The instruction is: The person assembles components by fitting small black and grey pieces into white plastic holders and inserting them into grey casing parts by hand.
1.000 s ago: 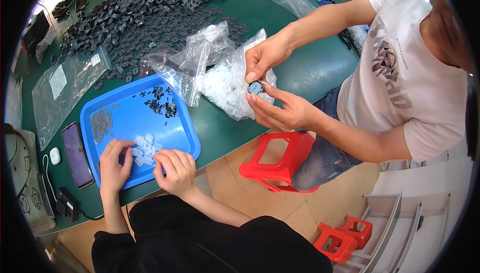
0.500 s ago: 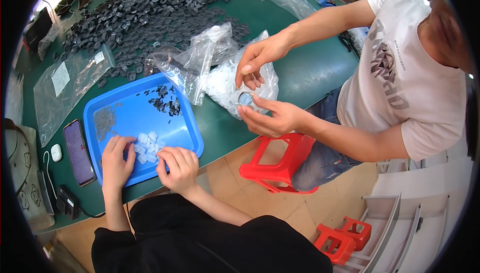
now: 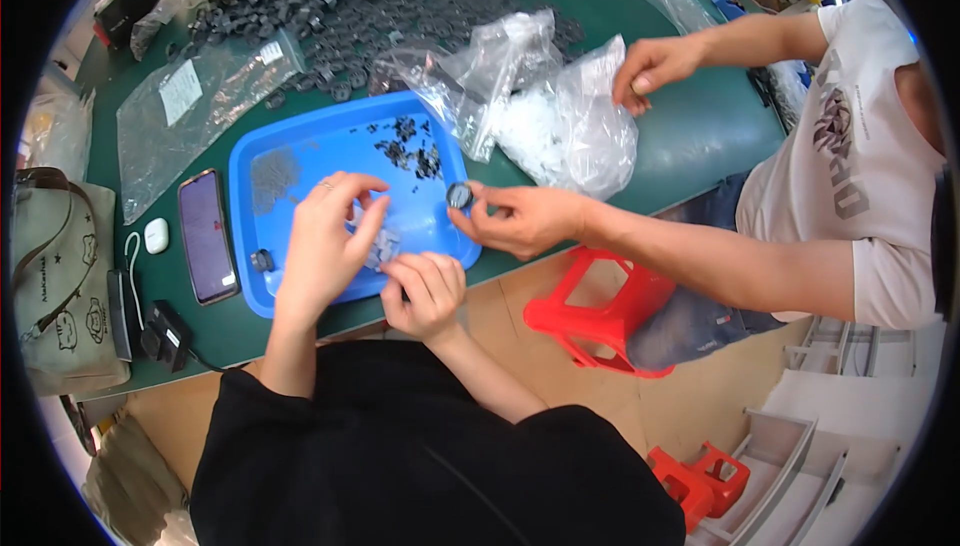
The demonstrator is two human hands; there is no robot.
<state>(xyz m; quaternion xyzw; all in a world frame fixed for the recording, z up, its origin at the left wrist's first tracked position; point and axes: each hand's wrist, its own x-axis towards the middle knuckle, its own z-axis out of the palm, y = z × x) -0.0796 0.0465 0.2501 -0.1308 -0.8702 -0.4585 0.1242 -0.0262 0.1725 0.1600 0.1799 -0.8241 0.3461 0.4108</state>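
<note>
My left hand (image 3: 328, 238) hovers over the blue tray (image 3: 300, 151), fingers bent above a small pile of clear plastic parts (image 3: 383, 246). My right hand (image 3: 425, 291) is curled at the tray's near edge, fingertips pinching at that same pile. What my left fingers hold is hidden. A co-worker's hand (image 3: 515, 218) reaches over the tray's right rim, holding a small dark round part (image 3: 459, 195). Loose black bits (image 3: 410, 151) lie in the tray's far corner, and a single dark part (image 3: 262, 261) lies near its left rim.
The co-worker's other hand (image 3: 650, 64) rests by clear bags of white parts (image 3: 560, 121). A heap of black parts (image 3: 350, 6) covers the far side of the green table. A phone (image 3: 208, 236), earbud case (image 3: 156, 236), charger (image 3: 165, 334) and canvas bag (image 3: 60, 286) lie to the left. A red stool (image 3: 590, 311) stands below.
The co-worker's hand came from the bags to the tray's right rim with the dark round part. My left hand lifted and shifted right over the clear parts.
</note>
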